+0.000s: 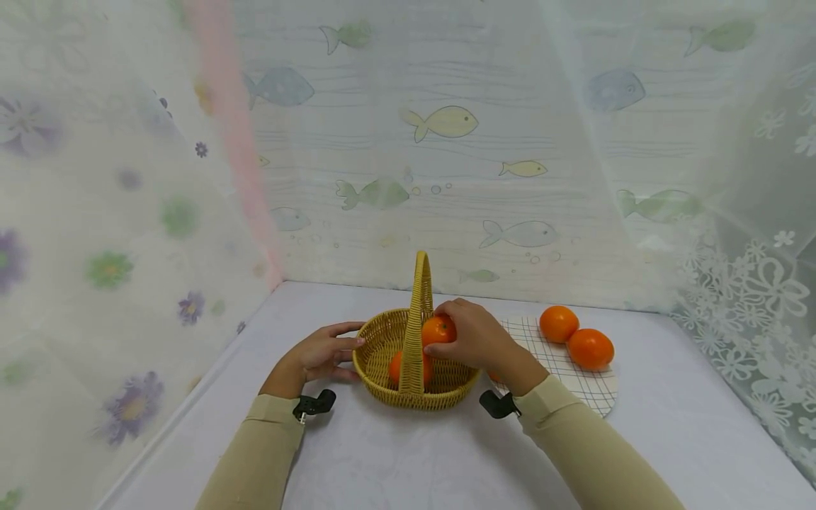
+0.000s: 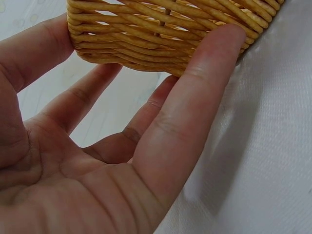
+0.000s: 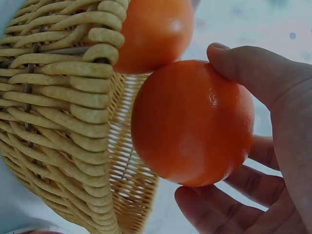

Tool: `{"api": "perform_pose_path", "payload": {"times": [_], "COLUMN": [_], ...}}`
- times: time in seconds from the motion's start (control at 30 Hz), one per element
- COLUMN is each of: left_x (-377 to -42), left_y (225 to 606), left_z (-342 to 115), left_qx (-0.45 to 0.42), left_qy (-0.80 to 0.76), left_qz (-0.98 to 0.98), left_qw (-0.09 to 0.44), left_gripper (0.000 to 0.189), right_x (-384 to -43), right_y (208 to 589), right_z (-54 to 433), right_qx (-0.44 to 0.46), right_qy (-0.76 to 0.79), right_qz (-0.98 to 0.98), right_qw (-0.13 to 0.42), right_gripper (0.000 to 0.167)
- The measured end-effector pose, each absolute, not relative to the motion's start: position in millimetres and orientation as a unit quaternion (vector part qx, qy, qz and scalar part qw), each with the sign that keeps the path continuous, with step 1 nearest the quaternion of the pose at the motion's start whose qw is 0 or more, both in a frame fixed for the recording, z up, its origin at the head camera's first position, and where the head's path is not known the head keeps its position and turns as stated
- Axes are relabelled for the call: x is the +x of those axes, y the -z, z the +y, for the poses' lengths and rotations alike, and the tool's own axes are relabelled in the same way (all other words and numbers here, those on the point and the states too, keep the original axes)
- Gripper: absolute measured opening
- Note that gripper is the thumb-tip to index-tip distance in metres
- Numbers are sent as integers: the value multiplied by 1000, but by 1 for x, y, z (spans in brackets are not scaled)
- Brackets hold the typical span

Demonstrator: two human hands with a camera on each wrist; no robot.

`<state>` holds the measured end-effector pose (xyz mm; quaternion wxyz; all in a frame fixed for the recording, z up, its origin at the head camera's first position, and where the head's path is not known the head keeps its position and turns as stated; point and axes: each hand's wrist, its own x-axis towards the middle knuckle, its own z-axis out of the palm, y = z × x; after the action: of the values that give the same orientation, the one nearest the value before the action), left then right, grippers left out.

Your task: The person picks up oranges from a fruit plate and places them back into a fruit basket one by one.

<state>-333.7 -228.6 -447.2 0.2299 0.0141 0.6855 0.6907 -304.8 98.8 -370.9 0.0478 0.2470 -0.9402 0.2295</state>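
Observation:
A yellow wicker basket [image 1: 376,386] with a tall arched handle stands on the white table. One orange [image 1: 395,368] lies inside, partly behind the handle. My right hand [image 1: 478,336] grips a second orange [image 1: 438,330] over the basket's right side. In the right wrist view, thumb and fingers lie around that held orange [image 3: 192,124], which overlaps the other orange [image 3: 156,34] beside the basket rim [image 3: 92,112]. My left hand [image 1: 319,358] touches the basket's left side. The left wrist view shows its spread, nearly straight fingers against the woven wall [image 2: 146,39].
To the right lies a round white plate [image 1: 589,388] with a grid pattern. Two oranges [image 1: 559,324] sit on its far part, and another is mostly hidden behind my right wrist. A curtain [image 1: 395,234] printed with fish hangs behind the table.

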Motion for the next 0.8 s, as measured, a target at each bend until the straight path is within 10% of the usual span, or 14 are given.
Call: {"api": "perform_pose_path", "payload": {"times": [0.8], "left_x": [-334], "left_y": [448], "left_z": [-230], "left_qx": [21], "left_qy": [-685], "left_qz": [690], "left_qw": [233], "left_gripper": [60], "right_x": [-311], "right_y": [389], "right_z": [93], "right_qx": [248], "right_qy": [-209], "right_qz": [-946], "right_qw": [2], "right_gripper": [63]}}
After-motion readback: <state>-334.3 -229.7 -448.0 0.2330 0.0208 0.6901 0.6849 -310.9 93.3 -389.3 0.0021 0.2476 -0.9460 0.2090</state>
